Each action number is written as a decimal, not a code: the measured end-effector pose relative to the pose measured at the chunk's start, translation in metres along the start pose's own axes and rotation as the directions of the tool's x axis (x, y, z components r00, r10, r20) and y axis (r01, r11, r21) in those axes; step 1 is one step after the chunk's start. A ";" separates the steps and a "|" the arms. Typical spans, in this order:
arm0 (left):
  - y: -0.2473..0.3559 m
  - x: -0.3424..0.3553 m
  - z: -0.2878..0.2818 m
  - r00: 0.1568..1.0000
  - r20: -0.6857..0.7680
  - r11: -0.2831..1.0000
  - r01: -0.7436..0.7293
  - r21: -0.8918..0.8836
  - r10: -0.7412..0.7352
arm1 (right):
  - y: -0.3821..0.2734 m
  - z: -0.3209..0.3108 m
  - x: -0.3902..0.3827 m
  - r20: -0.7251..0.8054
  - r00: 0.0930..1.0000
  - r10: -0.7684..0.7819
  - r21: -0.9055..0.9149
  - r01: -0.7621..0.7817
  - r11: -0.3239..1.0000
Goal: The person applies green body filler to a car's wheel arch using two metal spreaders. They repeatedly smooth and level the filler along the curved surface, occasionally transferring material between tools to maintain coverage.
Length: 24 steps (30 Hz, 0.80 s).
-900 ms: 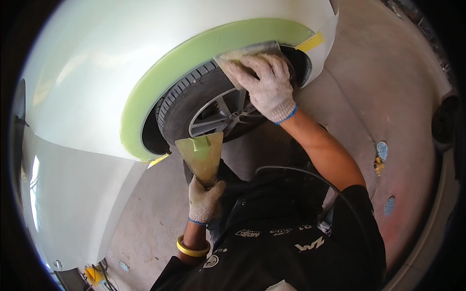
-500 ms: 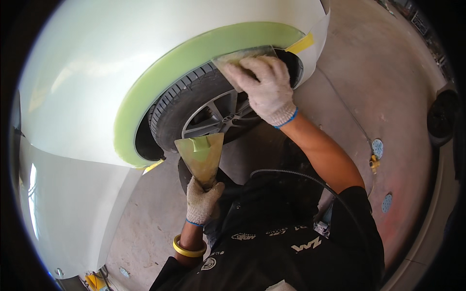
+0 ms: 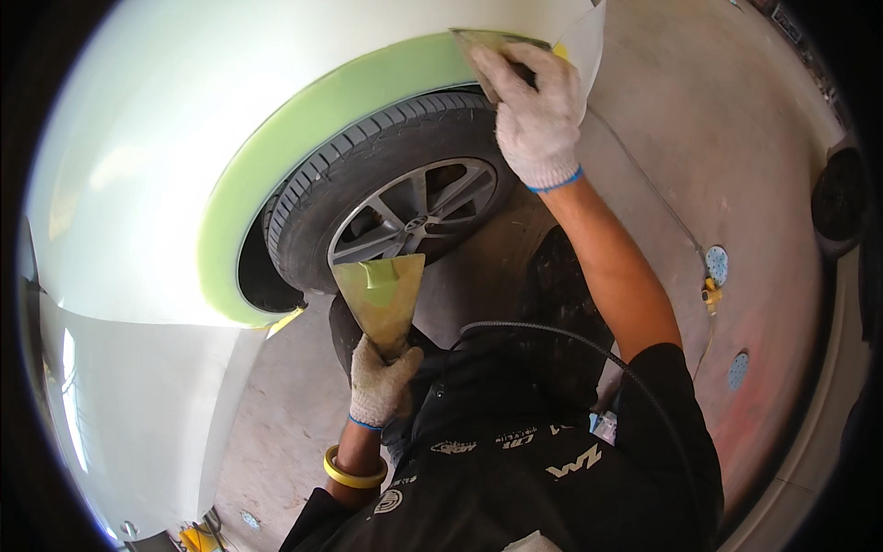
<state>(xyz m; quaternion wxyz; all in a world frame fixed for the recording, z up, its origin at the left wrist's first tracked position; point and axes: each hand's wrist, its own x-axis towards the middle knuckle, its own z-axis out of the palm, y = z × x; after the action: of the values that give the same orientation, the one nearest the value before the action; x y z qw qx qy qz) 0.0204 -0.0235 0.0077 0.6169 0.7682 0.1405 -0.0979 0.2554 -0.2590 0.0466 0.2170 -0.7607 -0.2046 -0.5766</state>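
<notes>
My right hand point(image 3: 541, 120), in a white knit glove, is closed on a flat filler spreader point(image 3: 478, 53). The spreader's wide edge lies against the right part of the light-green filler band point(image 3: 303, 143) on the wheel arch of a white car body point(image 3: 175, 101). Lower down, my gloved left hand point(image 3: 380, 382) grips the narrow end of a putty knife point(image 3: 391, 317) with a wide, flared blade. A lump of green filler point(image 3: 379, 276) sits near the blade's broad edge. The tyre point(image 3: 303, 221) and grey spoked wheel lie between the two tools.
A yellow tape roll point(image 3: 354, 474) circles my left wrist. Yellow masking tape point(image 3: 285, 322) marks the arch's lower end. On the floor to the right lie blue perforated discs point(image 3: 716, 264), a yellow fitting point(image 3: 711, 294) and a hose. A black hose point(image 3: 561, 333) crosses my body.
My right hand has moved up with the spreader, from the tyre's upper edge onto the right part of the green band. The left hand holds its putty knife almost still.
</notes>
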 end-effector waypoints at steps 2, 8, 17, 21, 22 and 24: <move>0.001 0.001 0.004 1.000 0.029 1.000 -0.003 0.013 0.002 | 0.005 0.014 -0.016 0.018 1.000 -0.016 0.009 0.015 1.000; 0.010 -0.001 0.004 1.000 0.005 0.999 -0.005 0.041 0.005 | -0.004 -0.001 -0.039 0.065 0.997 -0.041 0.133 0.032 0.991; 0.025 0.007 0.019 0.995 0.048 0.995 -0.089 0.045 0.087 | 0.007 0.014 -0.054 0.050 0.998 0.049 0.062 -0.052 0.997; 0.038 0.015 0.024 0.995 -0.009 0.995 -0.097 -0.029 0.097 | -0.006 -0.030 -0.047 0.131 0.960 0.246 0.352 -0.277 0.894; 0.043 0.018 0.025 0.995 -0.015 0.994 -0.101 -0.027 0.101 | -0.015 -0.044 -0.043 0.215 0.903 0.373 0.566 -0.426 0.705; 0.054 0.022 0.022 0.995 0.035 0.996 -0.089 0.014 0.088 | -0.039 -0.071 -0.034 0.467 0.730 0.499 0.795 -0.594 0.124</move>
<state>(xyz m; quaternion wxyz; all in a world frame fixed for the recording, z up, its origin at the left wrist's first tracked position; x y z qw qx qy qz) 0.0600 -0.0535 0.0454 0.6171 0.7765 0.0949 -0.0849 0.1693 -0.2690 0.0345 0.7839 -0.5491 -0.2033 -0.2067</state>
